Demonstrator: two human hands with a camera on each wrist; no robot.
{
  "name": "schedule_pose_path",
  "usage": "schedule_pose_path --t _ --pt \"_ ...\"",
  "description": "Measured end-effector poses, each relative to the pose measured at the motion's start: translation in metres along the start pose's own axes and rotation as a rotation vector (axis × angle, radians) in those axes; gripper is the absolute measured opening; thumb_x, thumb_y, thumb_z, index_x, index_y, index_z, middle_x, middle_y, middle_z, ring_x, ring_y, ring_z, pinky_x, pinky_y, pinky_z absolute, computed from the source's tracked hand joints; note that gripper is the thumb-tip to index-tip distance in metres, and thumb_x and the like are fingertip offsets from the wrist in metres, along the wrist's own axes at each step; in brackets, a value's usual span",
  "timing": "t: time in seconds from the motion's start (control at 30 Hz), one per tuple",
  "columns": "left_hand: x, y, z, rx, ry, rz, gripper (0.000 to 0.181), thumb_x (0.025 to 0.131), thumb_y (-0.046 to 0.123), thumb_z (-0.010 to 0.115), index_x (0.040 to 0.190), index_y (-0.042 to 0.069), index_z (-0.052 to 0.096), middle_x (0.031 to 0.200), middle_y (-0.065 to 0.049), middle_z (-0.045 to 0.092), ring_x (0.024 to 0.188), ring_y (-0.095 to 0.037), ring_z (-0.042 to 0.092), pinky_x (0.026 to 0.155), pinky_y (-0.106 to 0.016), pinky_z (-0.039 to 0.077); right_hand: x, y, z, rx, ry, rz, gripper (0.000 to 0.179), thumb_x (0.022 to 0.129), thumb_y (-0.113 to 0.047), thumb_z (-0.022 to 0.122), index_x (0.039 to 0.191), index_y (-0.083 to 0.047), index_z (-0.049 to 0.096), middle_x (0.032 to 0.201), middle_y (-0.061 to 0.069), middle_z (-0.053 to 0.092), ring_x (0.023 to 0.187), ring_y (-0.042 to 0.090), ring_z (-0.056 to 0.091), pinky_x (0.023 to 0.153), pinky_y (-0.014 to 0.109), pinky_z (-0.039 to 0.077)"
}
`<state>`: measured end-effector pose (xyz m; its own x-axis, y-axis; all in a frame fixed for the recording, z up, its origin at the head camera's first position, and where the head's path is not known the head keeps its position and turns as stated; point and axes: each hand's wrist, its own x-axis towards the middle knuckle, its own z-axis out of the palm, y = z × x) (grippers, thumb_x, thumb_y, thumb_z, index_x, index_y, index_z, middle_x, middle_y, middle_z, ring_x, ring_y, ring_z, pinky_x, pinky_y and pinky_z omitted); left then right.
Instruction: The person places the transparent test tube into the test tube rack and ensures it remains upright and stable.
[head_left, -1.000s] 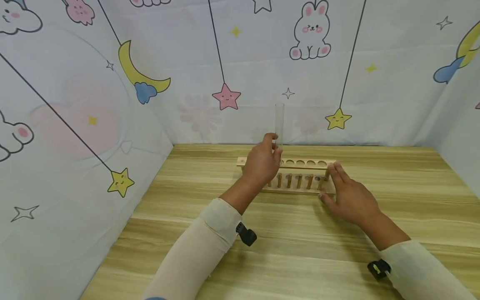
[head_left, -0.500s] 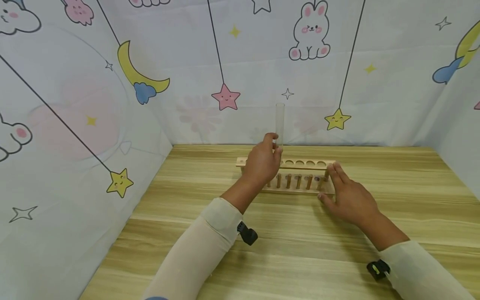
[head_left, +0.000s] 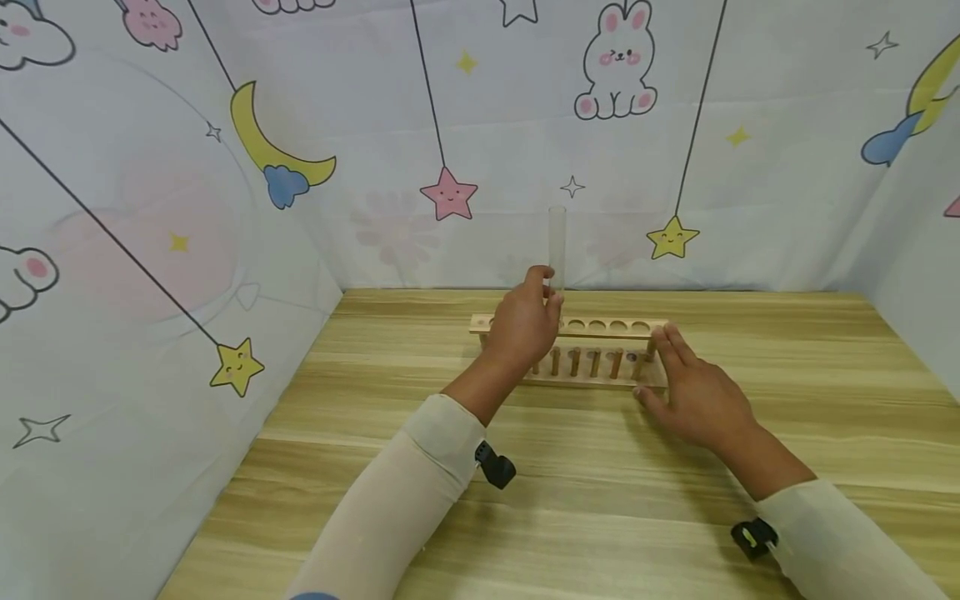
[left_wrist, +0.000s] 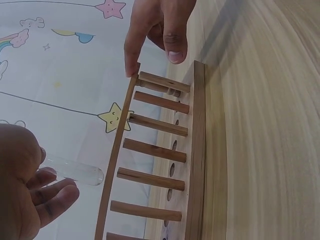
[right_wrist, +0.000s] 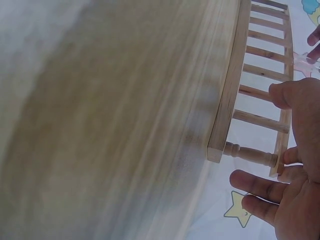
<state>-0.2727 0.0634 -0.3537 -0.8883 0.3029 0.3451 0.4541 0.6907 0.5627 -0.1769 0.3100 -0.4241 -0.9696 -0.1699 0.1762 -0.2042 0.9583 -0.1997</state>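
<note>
A clear glass test tube (head_left: 557, 242) stands upright over the wooden test tube rack (head_left: 607, 328), pinched by my left hand (head_left: 527, 321). In the left wrist view the tube's rounded lower end (left_wrist: 91, 175) is right at the rack's top bar, on its upper side. My right hand (head_left: 705, 402) is at the rack's right end, with its fingers fairly straight and a fingertip touching the end of the top bar. Its thumb is spread apart toward the front. The rack's top bar has a row of round holes, and several wooden pegs show below. My left hand hides part of the rack's left side.
The rack stands on a wood-grain table (head_left: 600, 500) toward its back edge. Behind and beside the table hangs a white cloth (head_left: 360, 100) printed with stars, a moon and a rabbit. Small black devices (head_left: 495, 465) are worn on both wrists.
The head view has shifted very slightly. Both hands, the test tube and the rack keep the same places relative to each other.
</note>
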Motion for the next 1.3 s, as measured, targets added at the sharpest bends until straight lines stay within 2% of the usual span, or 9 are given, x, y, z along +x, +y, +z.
schedule_pose_path --t 0.07,0.33,0.5,0.77,0.93,1.0,1.1,1.2,1.3 --pt "0.001 -0.001 0.001 -0.003 0.000 -0.003 0.040 0.109 0.027 0.053 0.145 0.011 0.045 0.122 -0.004 0.069 0.080 -0.016 0.067 0.065 -0.032 0.052 0.000 0.000 0.000 0.002 0.001 0.000 0.089 0.101 -0.046 0.060 0.161 0.005 0.016 0.164 0.031 0.015 0.054 0.024 0.056 0.045 0.035 0.037" --pt "0.002 -0.003 0.003 0.001 0.004 0.012 0.041 0.109 0.025 0.054 0.145 0.009 0.045 0.121 -0.006 0.070 0.078 -0.017 0.068 0.064 -0.032 0.052 0.001 -0.002 -0.001 -0.005 -0.001 0.000 0.090 0.101 -0.046 0.060 0.161 0.005 0.017 0.164 0.031 0.016 0.061 0.031 0.062 0.045 0.035 0.038" --pt "0.003 -0.003 0.004 0.001 -0.002 -0.001 0.041 0.109 0.026 0.053 0.146 0.010 0.045 0.122 -0.005 0.070 0.076 -0.016 0.067 0.063 -0.031 0.051 0.001 -0.002 -0.001 -0.009 0.002 -0.002 0.090 0.101 -0.046 0.061 0.161 0.005 0.017 0.164 0.030 0.017 0.058 0.027 0.060 0.045 0.035 0.037" --pt "0.002 -0.005 0.006 0.050 -0.015 -0.030 0.041 0.110 0.033 0.051 0.146 0.015 0.046 0.125 0.001 0.070 0.057 -0.008 0.057 0.050 -0.029 0.045 0.000 -0.003 -0.001 -0.005 0.002 0.003 0.090 0.100 -0.046 0.063 0.161 0.004 0.017 0.164 0.030 0.017 0.062 0.031 0.062 0.046 0.036 0.039" --pt "0.002 -0.008 0.008 0.082 -0.011 -0.021 0.040 0.109 0.033 0.053 0.144 0.015 0.049 0.123 0.003 0.070 0.055 -0.009 0.056 0.049 -0.029 0.044 0.000 -0.002 -0.001 -0.006 -0.002 0.003 0.090 0.100 -0.045 0.063 0.161 0.004 0.017 0.164 0.030 0.017 0.065 0.034 0.064 0.046 0.037 0.040" --pt "0.001 -0.009 0.010 0.107 0.000 -0.011 0.039 0.108 0.032 0.055 0.142 0.014 0.051 0.121 0.003 0.071 0.059 -0.010 0.058 0.054 -0.031 0.047 0.000 -0.002 -0.001 -0.008 -0.005 0.003 0.090 0.100 -0.045 0.063 0.161 0.004 0.017 0.164 0.030 0.016 0.068 0.037 0.066 0.047 0.038 0.041" --pt "0.001 -0.010 0.012 0.171 0.022 0.003 0.037 0.108 0.033 0.055 0.140 0.014 0.053 0.119 0.004 0.073 0.070 -0.014 0.065 0.074 -0.036 0.052 0.000 -0.002 -0.001 -0.011 -0.007 0.004 0.090 0.101 -0.045 0.062 0.161 0.004 0.016 0.165 0.029 0.016 0.074 0.041 0.067 0.049 0.039 0.043" --pt "0.000 -0.012 0.014 0.223 0.032 0.002 0.036 0.108 0.035 0.054 0.137 0.015 0.055 0.116 0.006 0.074 0.083 -0.017 0.069 0.091 -0.044 0.047 0.000 -0.002 0.000 -0.015 -0.005 0.005 0.091 0.100 -0.045 0.063 0.161 0.004 0.017 0.165 0.029 0.016 0.078 0.044 0.067 0.051 0.041 0.045" --pt "0.000 -0.013 0.016 0.237 0.031 -0.006 0.033 0.108 0.036 0.055 0.134 0.016 0.057 0.113 0.007 0.074 0.091 -0.018 0.070 0.097 -0.047 0.043 -0.001 -0.002 0.000 -0.018 -0.003 0.004 0.091 0.100 -0.044 0.064 0.161 0.004 0.017 0.165 0.029 0.015 0.074 0.042 0.066 0.050 0.041 0.045"
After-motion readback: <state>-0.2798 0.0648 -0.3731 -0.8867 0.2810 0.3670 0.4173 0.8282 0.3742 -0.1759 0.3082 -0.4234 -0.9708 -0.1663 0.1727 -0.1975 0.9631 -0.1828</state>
